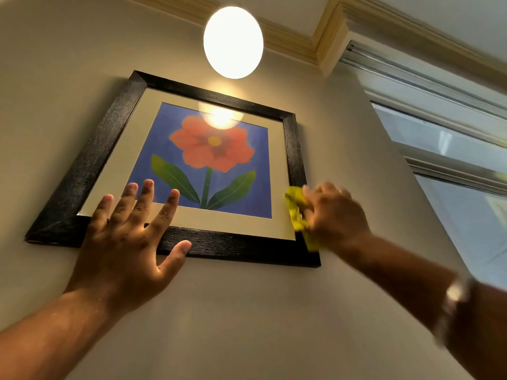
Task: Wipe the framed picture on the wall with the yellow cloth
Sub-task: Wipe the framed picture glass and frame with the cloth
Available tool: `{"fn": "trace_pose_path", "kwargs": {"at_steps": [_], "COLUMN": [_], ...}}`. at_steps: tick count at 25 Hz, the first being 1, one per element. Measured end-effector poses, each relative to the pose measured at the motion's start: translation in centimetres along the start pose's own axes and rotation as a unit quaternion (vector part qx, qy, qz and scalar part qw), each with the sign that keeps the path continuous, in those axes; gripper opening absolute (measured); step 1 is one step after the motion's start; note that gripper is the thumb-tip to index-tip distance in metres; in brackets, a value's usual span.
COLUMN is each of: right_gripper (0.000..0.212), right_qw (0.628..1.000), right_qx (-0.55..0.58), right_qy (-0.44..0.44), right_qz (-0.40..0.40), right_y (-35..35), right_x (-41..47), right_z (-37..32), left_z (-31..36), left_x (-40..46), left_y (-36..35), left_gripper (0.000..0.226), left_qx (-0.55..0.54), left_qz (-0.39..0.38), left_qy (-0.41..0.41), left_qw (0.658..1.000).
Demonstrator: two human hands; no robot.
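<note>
— Wiping under way at lower right corner of framed picture [192, 165], hung on beige wall [247, 311] below glowing round lamp [233, 42]. Which grip on the cloth?

— Right hand [334, 215] bunched around yellow cloth [297, 215], fingers curled and pressed together on it, cloth squeezed against black frame's right side near bottom corner (blurred, so likely mid-stroke).

— And the other hand?

— Left hand [129, 242] spread wide, holding nothing, fingertips [148, 185] over lower left of glass and mat, thumb near bottom rail; contact or hover, cannot tell. Probably steadying.

— Step in hand, then?

— Frame edge, judged from cloth position; glass over red flower print looks hazy, with lamp glare near top, so probably not yet done.

— Next move?

— Likely a sweep along bottom rail or up onto glass, calling for light, even pressure, left palm bracing so picture stays level on its hanger. Window [452, 160] at right, well apart.
</note>
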State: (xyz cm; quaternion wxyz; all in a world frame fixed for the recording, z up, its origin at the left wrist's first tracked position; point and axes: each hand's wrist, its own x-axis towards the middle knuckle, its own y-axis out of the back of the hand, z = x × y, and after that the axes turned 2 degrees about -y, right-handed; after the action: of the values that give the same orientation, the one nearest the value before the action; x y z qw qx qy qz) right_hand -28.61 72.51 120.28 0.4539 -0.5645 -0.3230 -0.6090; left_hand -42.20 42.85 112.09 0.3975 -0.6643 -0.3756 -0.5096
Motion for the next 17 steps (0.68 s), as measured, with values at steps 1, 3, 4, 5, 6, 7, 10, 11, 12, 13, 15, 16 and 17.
{"fn": "trace_pose_path", "kwargs": {"at_steps": [1, 3, 4, 5, 6, 7, 10, 11, 12, 13, 15, 16, 17], "right_gripper": [0.039, 0.035, 0.035, 0.035, 0.037, 0.042, 0.055, 0.055, 0.054, 0.052, 0.050, 0.048, 0.044], "right_qw": [1.000, 0.996, 0.995, 0.996, 0.996, 0.996, 0.988, 0.986, 0.986, 0.988, 0.992, 0.993, 0.993], "right_qx": [-0.004, 0.024, 0.030, 0.032, 0.044, 0.068, 0.135, 0.142, 0.140, 0.133, 0.116, 0.111, 0.107], "right_qy": [-0.025, -0.079, -0.085, -0.073, -0.056, -0.035, 0.034, 0.049, 0.063, 0.064, 0.040, 0.010, -0.026], "right_qz": [-0.007, -0.035, -0.037, -0.042, -0.046, -0.046, -0.063, -0.071, -0.060, -0.050, -0.032, -0.033, -0.043], "right_y": [-0.1, 0.1, 0.2, 0.2, 0.1, 0.0, 0.5, 0.3, 0.0, -0.3, -1.1, -1.3, -1.4], "right_x": [3.5, 9.2, 10.2, 9.6, 7.6, 4.6, -5.6, -6.4, -5.6, -3.9, 1.6, 5.1, 8.6], "right_z": [-0.1, -0.1, -0.1, -0.2, -0.1, 0.2, 0.4, 0.7, 1.0, 1.1, 0.6, 0.5, 0.5], "left_z": [0.0, 0.0, 0.0, -0.1, -0.1, -0.1, 0.1, 0.2, 0.2, 0.2, 0.1, 0.1, 0.1], "left_x": [0.0, -0.2, -0.2, -0.2, -0.2, -0.2, -0.1, 0.0, 0.1, 0.1, 0.0, -0.1, -0.2], "left_y": [0.0, -0.1, 0.0, 0.0, 0.1, 0.1, 0.1, 0.0, 0.0, 0.1, 0.0, -0.1, -0.1], "left_gripper": [0.079, 0.079, 0.079, 0.079, 0.079, 0.079, 0.079, 0.079, 0.080, 0.080, 0.080, 0.080, 0.080], "left_qx": [0.002, 0.001, -0.002, -0.005, -0.007, -0.007, -0.010, -0.010, -0.011, -0.013, -0.015, -0.012, -0.009], "left_qz": [0.002, 0.002, 0.002, 0.002, 0.001, -0.001, 0.000, 0.000, 0.000, 0.000, 0.005, 0.007, 0.010], "left_qy": [-0.001, 0.001, 0.002, 0.003, 0.003, 0.002, 0.000, 0.000, 0.001, 0.004, 0.006, 0.005, 0.005], "left_qw": [1.000, 1.000, 1.000, 1.000, 1.000, 1.000, 1.000, 1.000, 1.000, 1.000, 1.000, 1.000, 1.000]}}
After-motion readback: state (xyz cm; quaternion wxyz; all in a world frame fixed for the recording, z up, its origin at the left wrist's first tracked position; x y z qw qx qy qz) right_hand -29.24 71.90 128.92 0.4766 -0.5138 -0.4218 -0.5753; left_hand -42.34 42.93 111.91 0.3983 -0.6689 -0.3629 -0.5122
